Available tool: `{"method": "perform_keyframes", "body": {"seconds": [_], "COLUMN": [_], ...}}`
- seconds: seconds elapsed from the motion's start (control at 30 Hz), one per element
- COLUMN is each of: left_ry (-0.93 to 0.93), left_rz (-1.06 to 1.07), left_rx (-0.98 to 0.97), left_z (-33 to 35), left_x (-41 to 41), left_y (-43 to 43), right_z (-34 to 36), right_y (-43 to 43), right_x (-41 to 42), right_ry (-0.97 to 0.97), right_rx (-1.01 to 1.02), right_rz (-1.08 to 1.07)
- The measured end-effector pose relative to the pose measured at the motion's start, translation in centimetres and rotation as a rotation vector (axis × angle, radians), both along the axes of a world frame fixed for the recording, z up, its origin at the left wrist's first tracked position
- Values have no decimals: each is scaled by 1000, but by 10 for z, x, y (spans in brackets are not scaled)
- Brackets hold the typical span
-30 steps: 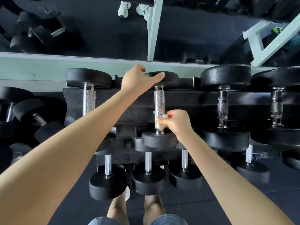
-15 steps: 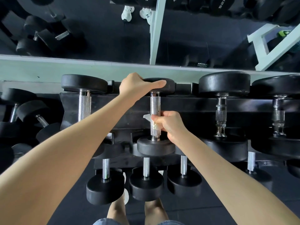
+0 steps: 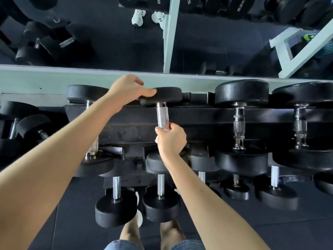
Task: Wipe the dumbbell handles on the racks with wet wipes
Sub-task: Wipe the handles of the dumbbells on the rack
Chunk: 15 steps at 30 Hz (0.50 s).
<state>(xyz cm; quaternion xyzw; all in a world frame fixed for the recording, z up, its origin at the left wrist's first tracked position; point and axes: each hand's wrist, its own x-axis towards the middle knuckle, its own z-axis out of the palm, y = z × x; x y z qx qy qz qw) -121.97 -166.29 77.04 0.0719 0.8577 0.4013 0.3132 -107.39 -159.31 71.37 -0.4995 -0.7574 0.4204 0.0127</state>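
A person's right hand (image 3: 171,139) curls a white wet wipe (image 3: 157,139) round the knurled chrome dumbbell handle (image 3: 162,116), while the left hand (image 3: 128,90), beyond it, clasps the far black rubber head (image 3: 165,95). Heavy and rigid, the dumbbell likely needs steadying there.

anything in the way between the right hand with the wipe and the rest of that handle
Nothing visible. The right hand grips the handle low down, the wet wipe in its grip; the knurled steel above is bare up to the far head, which the left hand holds.
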Motion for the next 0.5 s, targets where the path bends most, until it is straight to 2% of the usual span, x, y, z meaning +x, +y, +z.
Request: {"method": "perform_keyframes", "body": {"seconds": [0.07,0.17,0.23,0.33,0.4,0.5], "left_ry": [50,205,264,219,152,67], "left_rz": [-46,-91,-40,23,48,84], "left_rx": [-119,-275,-254,-195,-122,-11], "left_z": [5,7,3,2,0,-2], "left_x": [8,27,34,33,29,24], "left_y": [14,33,39,35,29,15], "right_z": [1,7,11,11,10,12], "right_y": [1,12,24,38,37,18], "right_x": [2,12,21,34,37,36], "right_ry": [18,35,7,-88,-144,-195], "right_rx": [-9,-35,-13,5,29,134], "right_rz": [-3,105,270,506,538,464]}}
